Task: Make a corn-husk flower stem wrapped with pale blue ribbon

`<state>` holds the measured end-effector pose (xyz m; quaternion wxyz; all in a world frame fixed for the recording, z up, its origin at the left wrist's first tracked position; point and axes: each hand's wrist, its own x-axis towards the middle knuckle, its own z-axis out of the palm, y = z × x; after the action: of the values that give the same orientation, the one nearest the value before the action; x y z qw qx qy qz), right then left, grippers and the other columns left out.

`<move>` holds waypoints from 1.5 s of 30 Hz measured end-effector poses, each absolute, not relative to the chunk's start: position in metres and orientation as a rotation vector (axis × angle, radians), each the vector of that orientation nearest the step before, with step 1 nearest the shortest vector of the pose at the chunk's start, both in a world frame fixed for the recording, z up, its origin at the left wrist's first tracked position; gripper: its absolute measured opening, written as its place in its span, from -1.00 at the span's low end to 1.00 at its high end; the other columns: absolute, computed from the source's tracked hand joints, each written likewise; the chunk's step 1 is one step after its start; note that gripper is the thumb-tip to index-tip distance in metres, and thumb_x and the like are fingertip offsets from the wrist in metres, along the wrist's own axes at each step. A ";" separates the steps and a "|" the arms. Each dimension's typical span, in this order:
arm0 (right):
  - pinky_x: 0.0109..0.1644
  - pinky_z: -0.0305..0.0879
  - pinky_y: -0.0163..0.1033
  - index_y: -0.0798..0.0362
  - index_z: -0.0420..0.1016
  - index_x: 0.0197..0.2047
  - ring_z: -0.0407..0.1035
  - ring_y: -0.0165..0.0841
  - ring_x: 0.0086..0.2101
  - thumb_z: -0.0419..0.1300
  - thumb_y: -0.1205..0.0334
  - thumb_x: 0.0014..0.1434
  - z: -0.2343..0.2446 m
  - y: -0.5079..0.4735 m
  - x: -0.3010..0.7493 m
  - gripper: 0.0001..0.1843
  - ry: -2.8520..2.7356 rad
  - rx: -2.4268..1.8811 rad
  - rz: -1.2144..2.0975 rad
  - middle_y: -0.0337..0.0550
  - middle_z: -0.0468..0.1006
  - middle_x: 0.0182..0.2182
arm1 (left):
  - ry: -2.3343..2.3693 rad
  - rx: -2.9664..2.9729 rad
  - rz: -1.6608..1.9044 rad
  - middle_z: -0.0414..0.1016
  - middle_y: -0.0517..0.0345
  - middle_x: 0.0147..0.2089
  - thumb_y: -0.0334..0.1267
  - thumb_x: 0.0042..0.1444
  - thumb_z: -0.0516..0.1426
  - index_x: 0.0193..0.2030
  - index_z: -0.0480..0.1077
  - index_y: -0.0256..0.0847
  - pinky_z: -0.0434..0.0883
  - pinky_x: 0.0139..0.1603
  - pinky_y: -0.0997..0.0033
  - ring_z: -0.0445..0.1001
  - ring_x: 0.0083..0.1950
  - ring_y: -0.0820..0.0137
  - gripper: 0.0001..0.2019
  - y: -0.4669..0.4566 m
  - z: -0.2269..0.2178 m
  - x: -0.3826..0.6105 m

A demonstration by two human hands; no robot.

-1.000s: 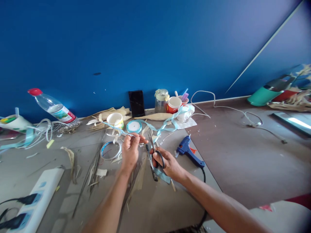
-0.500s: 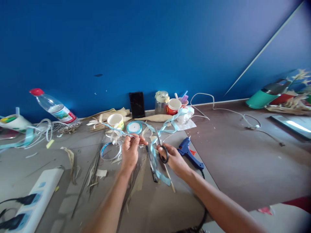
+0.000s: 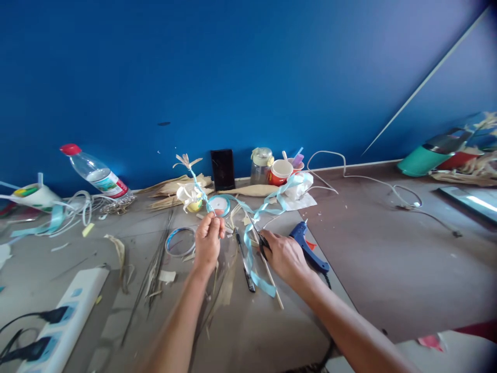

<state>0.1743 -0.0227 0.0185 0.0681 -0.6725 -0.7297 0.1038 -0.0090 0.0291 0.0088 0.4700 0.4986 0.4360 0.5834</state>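
My left hand (image 3: 207, 241) pinches the lower end of a thin stem wrapped in light blue ribbon (image 3: 199, 187), which rises tilted to the upper left and ends in a small straw flower (image 3: 185, 160). My right hand (image 3: 283, 255) is closed on black-handled scissors (image 3: 258, 234), their blades pointing up-left toward the loose light blue ribbon (image 3: 267, 207). That ribbon curls from the spool (image 3: 219, 205) across the table and down past a black pen (image 3: 244, 259).
A blue glue gun (image 3: 308, 247) lies right of my right hand. Behind are a dark phone (image 3: 222, 170), a jar (image 3: 261, 165), red cups (image 3: 281, 172) and a yellow cup (image 3: 190, 199). Left: a tilted water bottle (image 3: 97, 175), a power strip (image 3: 62, 321), wire rings (image 3: 179, 241), straw scraps.
My left hand has raised the ribbon-wrapped stem from lying flat to pointing up-left. My right hand moved right and forward with the scissors and lowered toward the table.
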 end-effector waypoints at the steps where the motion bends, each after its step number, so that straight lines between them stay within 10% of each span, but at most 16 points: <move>1: -0.39 0.04 -0.29 0.02 0.33 -0.01 0.46 -0.29 -0.37 -0.01 0.24 0.18 0.020 -0.022 0.174 -0.69 -2.209 -2.062 0.312 -0.08 0.59 -0.34 | 1.072 1.227 1.430 0.21 0.28 -0.49 -0.14 0.18 0.01 -0.16 0.36 -0.18 0.21 -0.41 0.53 0.16 -0.52 0.57 -0.79 0.029 0.009 -0.009; 14: -0.33 0.23 -0.20 0.16 0.42 -0.09 0.48 -0.09 -0.26 -0.05 0.37 0.17 0.040 -0.003 0.167 -0.70 -2.490 -2.208 0.517 0.14 0.56 -0.30 | 1.106 1.199 1.459 0.32 0.20 -0.42 -0.17 0.12 0.06 -0.31 0.39 -0.24 0.18 -0.49 0.54 0.13 -0.55 0.59 -0.81 0.029 0.014 -0.013; 20: -0.23 0.27 -0.18 0.24 0.14 0.19 0.45 -0.06 -0.16 0.12 0.43 0.02 0.046 0.001 0.165 -0.38 -2.635 -2.110 0.699 0.16 0.54 -0.17 | 1.039 1.144 1.490 0.30 0.23 -0.47 -0.15 0.13 0.06 -0.21 0.41 -0.23 0.22 -0.41 0.52 0.16 -0.53 0.57 -0.78 0.031 0.010 -0.015; 30: -0.37 0.14 -0.26 0.09 0.45 -0.19 0.46 -0.18 -0.33 -0.05 0.27 0.15 0.025 0.005 0.160 -0.72 -2.519 -2.075 0.545 0.03 0.57 -0.35 | 0.980 1.172 1.480 0.28 0.23 -0.45 -0.18 0.13 0.06 -0.23 0.38 -0.25 0.17 -0.47 0.52 0.12 -0.55 0.60 -0.81 0.032 0.009 -0.016; 45: -0.38 0.10 -0.28 0.10 0.36 -0.07 0.42 -0.23 -0.37 0.02 0.32 0.13 0.033 0.007 0.166 -0.72 -2.577 -1.974 0.592 0.01 0.54 -0.35 | 1.027 1.244 1.452 0.29 0.23 -0.45 -0.18 0.15 0.04 -0.22 0.39 -0.23 0.18 -0.46 0.50 0.15 -0.55 0.58 -0.80 0.031 0.008 -0.017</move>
<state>0.1661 0.0074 0.0327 -0.0792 -0.5964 -0.7785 0.1789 -0.0166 0.0306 0.0084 0.4668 0.5069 0.4185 0.5916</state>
